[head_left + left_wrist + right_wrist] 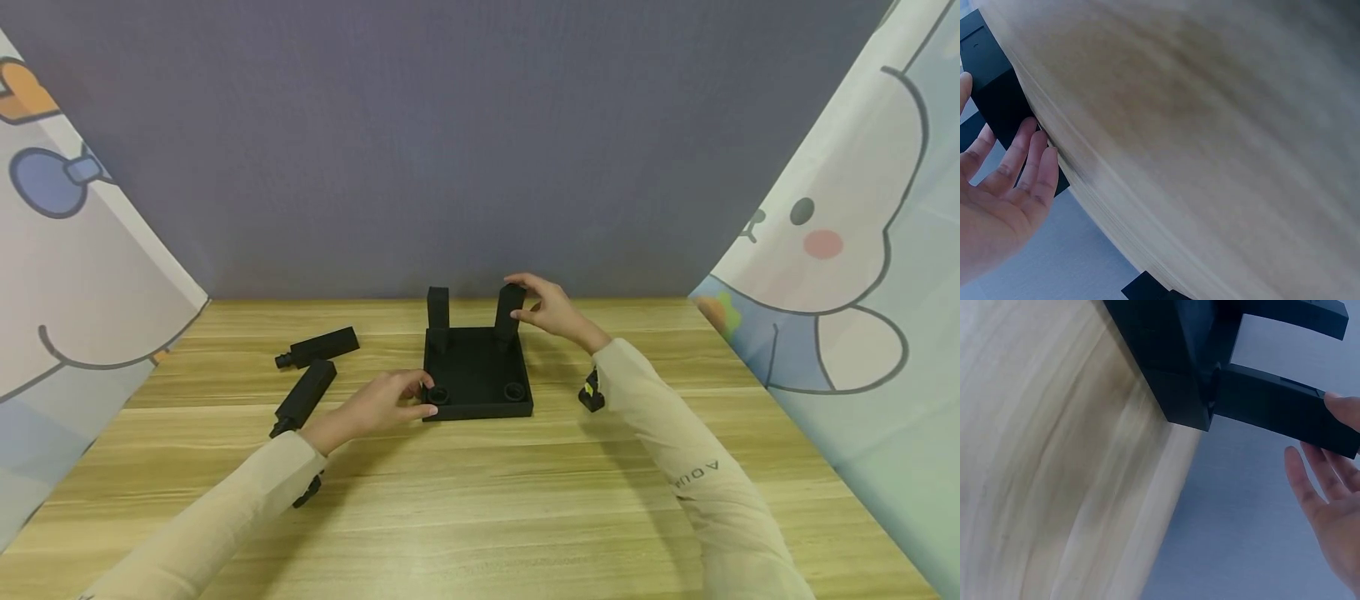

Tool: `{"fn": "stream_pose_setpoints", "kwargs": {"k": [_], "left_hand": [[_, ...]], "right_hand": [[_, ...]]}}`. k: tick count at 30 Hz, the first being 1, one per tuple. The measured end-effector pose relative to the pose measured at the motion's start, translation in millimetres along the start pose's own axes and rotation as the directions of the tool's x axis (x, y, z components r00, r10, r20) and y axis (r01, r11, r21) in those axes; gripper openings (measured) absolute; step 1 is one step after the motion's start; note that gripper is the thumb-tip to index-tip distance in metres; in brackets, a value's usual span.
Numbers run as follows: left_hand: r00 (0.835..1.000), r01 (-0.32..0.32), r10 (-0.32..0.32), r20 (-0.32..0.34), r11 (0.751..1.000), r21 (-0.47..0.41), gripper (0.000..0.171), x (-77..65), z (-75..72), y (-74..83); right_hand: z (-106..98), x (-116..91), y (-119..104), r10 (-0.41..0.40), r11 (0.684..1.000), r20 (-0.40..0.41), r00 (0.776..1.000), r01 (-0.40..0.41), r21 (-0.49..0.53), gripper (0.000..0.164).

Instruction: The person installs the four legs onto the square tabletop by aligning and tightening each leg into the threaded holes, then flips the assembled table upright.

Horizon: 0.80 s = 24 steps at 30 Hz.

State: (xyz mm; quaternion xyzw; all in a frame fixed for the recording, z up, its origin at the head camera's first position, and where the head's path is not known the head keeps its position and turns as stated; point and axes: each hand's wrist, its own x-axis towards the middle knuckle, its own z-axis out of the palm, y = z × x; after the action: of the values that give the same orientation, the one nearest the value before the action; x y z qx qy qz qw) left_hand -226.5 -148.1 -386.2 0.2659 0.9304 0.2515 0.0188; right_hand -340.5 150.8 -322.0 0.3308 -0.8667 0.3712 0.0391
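Black and square-edged, the tray [480, 365] lies flat on the wooden table [480, 500], where a narrow strip of wood at twelve o'clock separates its far edge from the table's back edge and the grey panel [450, 150] behind. At the tray's seven o'clock corner, the left hand [382, 402] pinches the rim, thumb against the near side and fingers at the adjoining side, just beside a round socket [438, 396]. At the one o'clock corner, the right hand [552, 309] grips the upper end of a black leg [507, 322] between thumb and fingers; that leg's lower end meets the tray, and it appears to lean slightly outward. A matching leg [438, 310] stands upright at eleven o'clock, and a second socket [514, 391] sits at five. Well apart from the tray lie two loose pieces: the farther leg [325, 347] between nine and ten o'clock, the nearer leg [307, 394] between eight and nine, near the left wrist. Toward six o'clock, a broad stretch of wood gives more room for moving than the strip at twelve.
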Motion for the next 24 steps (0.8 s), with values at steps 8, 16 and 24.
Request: {"fn": "stream_pose_setpoints", "kwargs": {"k": [8, 16, 24], "left_hand": [[1.000, 0.018, -0.018, 0.007, 1.000, -0.003, 0.036, 0.3, 0.9, 0.1], [1.000, 0.016, -0.016, 0.010, 1.000, -0.010, 0.035, 0.6, 0.0, 0.4], [1.000, 0.011, -0.011, 0.007, 1.000, -0.012, 0.036, 0.2, 0.2, -0.7]], "right_hand": [[-1, 1, 2, -0.001, 1.000, 0.023, 1.000, 0.001, 0.016, 0.053], [8, -1, 3, 0.006, 1.000, -0.092, 0.996, -0.006, 0.003, 0.048], [15, -1, 2, -0.011, 0.999, -0.166, 0.986, 0.005, -0.033, 0.049]]}}
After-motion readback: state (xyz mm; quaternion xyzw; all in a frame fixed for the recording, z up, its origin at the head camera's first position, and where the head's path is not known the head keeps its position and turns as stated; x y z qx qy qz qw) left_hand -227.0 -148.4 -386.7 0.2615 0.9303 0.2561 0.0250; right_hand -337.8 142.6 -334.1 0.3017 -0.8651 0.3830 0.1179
